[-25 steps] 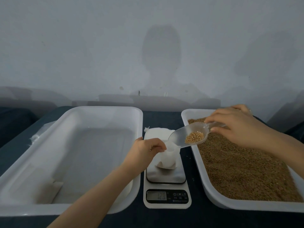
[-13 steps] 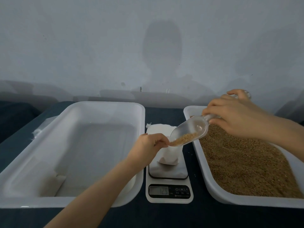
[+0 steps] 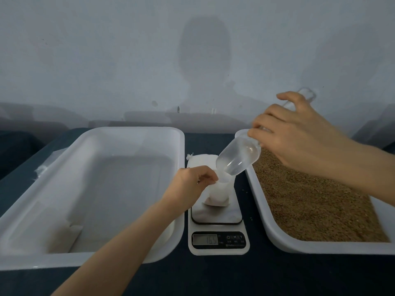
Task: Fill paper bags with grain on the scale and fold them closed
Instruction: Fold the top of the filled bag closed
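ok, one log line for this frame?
step: pour | left hand: pinches paper bag mouth on scale | right hand: holds scoop tipped at bag, looks empty | grain tray: right of scale

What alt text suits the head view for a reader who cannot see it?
The right hand tips a clear plastic scoop over a white paper bag that the left hand pinches, on a white digital scale. A white plastic tray of brown grain lies to its right.
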A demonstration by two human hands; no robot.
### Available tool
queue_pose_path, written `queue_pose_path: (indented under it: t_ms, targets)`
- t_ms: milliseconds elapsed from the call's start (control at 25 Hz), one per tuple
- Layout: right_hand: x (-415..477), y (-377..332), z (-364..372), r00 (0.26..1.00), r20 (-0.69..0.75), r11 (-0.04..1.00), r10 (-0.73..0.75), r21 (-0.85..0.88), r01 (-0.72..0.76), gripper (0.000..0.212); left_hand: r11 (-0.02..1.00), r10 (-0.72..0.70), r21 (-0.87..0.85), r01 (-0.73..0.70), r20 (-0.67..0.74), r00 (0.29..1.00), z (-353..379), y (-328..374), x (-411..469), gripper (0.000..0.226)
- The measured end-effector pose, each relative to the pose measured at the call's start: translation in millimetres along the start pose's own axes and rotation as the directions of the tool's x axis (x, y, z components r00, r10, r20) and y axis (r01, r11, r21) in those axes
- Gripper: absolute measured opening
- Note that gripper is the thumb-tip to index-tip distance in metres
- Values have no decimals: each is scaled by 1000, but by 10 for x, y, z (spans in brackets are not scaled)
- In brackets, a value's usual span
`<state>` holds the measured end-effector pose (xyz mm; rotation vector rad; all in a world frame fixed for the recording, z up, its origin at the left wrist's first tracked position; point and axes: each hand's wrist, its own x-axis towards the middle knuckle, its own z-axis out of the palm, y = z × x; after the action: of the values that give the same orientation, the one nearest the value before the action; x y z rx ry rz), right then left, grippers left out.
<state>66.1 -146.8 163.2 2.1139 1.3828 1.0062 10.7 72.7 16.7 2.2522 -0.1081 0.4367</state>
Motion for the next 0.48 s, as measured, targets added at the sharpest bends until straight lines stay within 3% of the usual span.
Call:
queue_pose_path:
  t_ms: [80,160,240,320,400,480]
  targets:
    - [-149,52,81,995,12,995,99,17,-99,26,1000,-3,-1,3,-4,1000,1,3,-2,9]
    - [-380,109,281,933,137,924,334,149,-353,25,1000,-14,6,14,4,1000,-1,10,-5,8]
    - [-655,141,609,753,369,685,545,321,-654,25,1000,-19,7,19,8,1000,-2,13,-4,8]
    - [-936,80,979,538,600,419,591,342,-841,19,1000,-22,2,22,8,1000,-4,13,-10,8]
    - [-1145,-8,1246,402,729,333,554,249,-909,12,1000,-27,3,27,6,1000,-7,13,-13,8]
    - [-1241,-58,1367,310,799,317,516,158,-935,13,1000,-29,6,29,4,1000,-8,23,-14,8]
